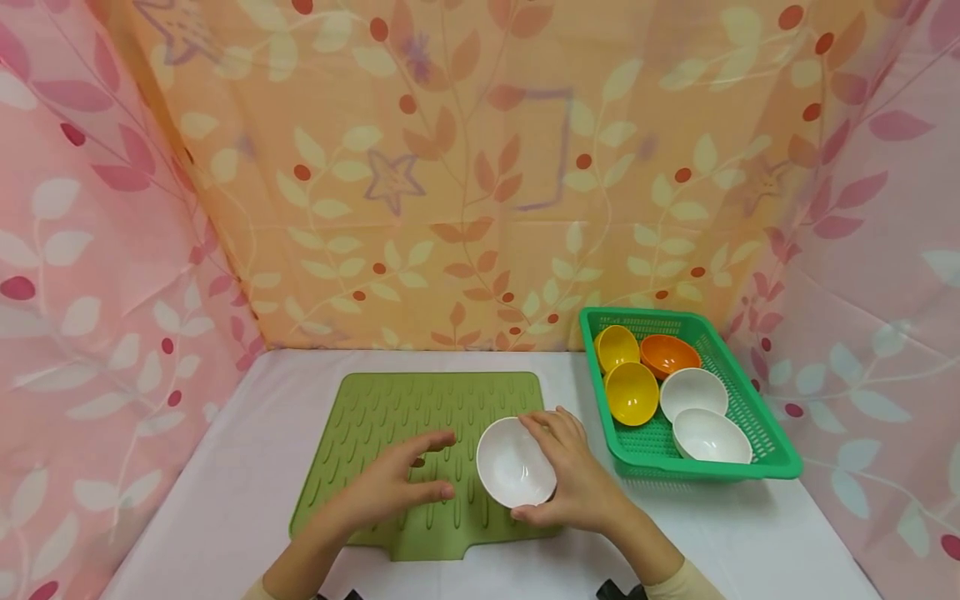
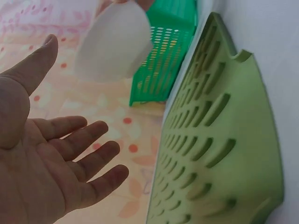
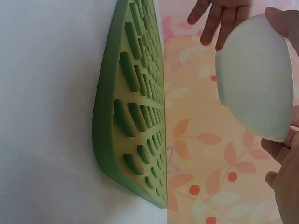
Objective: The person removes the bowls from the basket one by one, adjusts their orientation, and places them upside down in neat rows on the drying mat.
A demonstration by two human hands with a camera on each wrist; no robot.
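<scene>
A white bowl (image 1: pixel 516 463) is held in the air over the right part of a green drying mat (image 1: pixel 438 400). My right hand (image 1: pixel 573 475) grips it by the rim, thumb at the near side and fingers at the far side. In the right wrist view the bowl (image 3: pixel 257 77) shows its outer wall and foot, apart from the mat. To its left my left hand (image 1: pixel 401 479) hovers above the mat, thumb and fingers spread and nothing between them. The left wrist view shows that palm (image 2: pixel 42 172) bare, fingers extended toward the bowl (image 2: pixel 114 44).
A green plastic basket (image 1: pixel 701 471) stands at the right on the white tablecloth (image 1: pixel 247 433). In it lie yellow bowls (image 1: pixel 632 394), an orange bowl (image 1: pixel 670 356) and white bowls (image 1: pixel 693 394). Patterned fabric (image 1: pixel 465 183) walls the table at the back and both sides.
</scene>
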